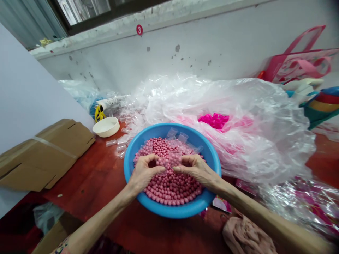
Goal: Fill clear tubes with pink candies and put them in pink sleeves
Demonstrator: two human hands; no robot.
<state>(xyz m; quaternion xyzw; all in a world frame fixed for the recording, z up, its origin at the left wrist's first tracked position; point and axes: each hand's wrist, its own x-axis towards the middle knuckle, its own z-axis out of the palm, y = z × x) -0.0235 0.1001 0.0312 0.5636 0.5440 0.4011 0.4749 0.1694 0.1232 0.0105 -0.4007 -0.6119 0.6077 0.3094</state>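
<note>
A blue basin (172,211) holds a heap of round pink beads (173,190). Over the beads, my left hand (144,173) pinches a small clear plastic cup (162,163) between thumb and fingers. My right hand (197,169) grips another clear cup (174,158), with pink showing in or through it. The two cups are close together; I cannot tell whether they touch. Several more clear cups (182,137) lie in the basin's far part, among the beads.
A pile of clear cups (122,144) lies left of the basin, near a white round dish (106,127). Large clear plastic bags (246,106), one with bright pink contents (214,120), spread behind and right. Flattened cardboard (47,151) is at left; a pinkish cloth (246,234) at front right.
</note>
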